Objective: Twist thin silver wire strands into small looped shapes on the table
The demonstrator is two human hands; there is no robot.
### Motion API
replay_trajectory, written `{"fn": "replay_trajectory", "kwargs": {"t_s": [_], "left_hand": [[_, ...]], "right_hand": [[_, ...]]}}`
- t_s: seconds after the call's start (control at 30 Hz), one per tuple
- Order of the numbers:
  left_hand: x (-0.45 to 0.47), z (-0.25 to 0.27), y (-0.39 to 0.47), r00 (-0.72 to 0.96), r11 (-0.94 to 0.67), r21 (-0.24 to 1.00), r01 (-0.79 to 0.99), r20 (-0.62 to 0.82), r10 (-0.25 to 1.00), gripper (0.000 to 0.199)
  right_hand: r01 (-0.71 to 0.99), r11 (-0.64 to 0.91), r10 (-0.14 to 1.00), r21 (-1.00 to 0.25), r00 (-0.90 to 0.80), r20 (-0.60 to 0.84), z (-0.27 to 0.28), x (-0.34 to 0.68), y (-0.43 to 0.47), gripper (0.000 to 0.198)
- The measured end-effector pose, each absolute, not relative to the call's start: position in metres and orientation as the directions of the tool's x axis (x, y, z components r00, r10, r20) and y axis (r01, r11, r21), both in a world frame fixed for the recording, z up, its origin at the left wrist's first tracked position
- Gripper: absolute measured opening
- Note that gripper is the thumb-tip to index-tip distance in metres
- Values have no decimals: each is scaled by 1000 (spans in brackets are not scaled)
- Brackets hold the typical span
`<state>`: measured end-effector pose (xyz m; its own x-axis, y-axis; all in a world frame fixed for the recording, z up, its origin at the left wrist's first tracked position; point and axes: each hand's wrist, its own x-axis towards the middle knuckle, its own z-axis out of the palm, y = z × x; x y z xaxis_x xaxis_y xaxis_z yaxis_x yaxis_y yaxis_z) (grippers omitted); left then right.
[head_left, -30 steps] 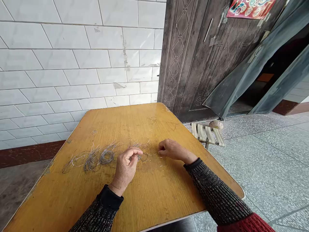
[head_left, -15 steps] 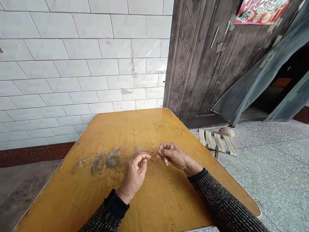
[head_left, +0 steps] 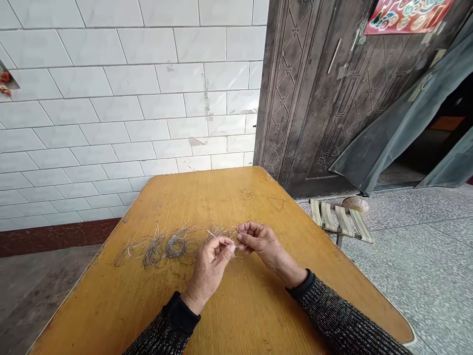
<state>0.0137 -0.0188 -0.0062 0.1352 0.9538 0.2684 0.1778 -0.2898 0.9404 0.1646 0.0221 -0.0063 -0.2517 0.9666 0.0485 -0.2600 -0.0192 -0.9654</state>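
Above the near middle of the wooden table (head_left: 244,310), my left hand (head_left: 210,268) pinches a thin wire (head_left: 213,235) between thumb and fingers. Its pale end sticks up past the knuckles. Close by on the right, my right hand (head_left: 262,246) is closed too, thumb against fingertips, on the same strand as far as I can see. The fingertips of both hands nearly meet. Left of and behind my hands lies a row of coiled wire bundles (head_left: 175,245), tangled with loose ends poking up. The nearest bundle is partly hidden behind my left hand.
Small wire bits (head_left: 246,194) and a bent thin wire (head_left: 278,202) lie toward the table's far right. A white tiled wall (head_left: 148,98) stands behind the table. To the right are a dark carved door (head_left: 295,98), a strapped folding stool (head_left: 342,220) and a grey curtain (head_left: 384,133).
My left hand has moved right, up to my right hand, and its thumb and fingers have closed on the wire. The whole view has shifted slightly.
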Motion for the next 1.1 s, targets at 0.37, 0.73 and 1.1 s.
{"fn": "replay_trajectory", "kwargs": {"t_s": [0.37, 0.73, 1.1], "left_hand": [[12, -4, -15, 32, -233, 966, 114, 230, 973, 22], [9, -12, -14, 80, -336, 884, 326, 328, 941, 22], [7, -11, -14, 49, -344, 873, 346, 350, 936, 22]], "right_hand": [[-162, 56, 894, -985, -430, 122, 2, 169, 14, 33], [-30, 143, 898, -989, -417, 142, -3, 169, 18, 38], [-94, 53, 853, -994, -514, 94, 3, 172, 14, 27]]}}
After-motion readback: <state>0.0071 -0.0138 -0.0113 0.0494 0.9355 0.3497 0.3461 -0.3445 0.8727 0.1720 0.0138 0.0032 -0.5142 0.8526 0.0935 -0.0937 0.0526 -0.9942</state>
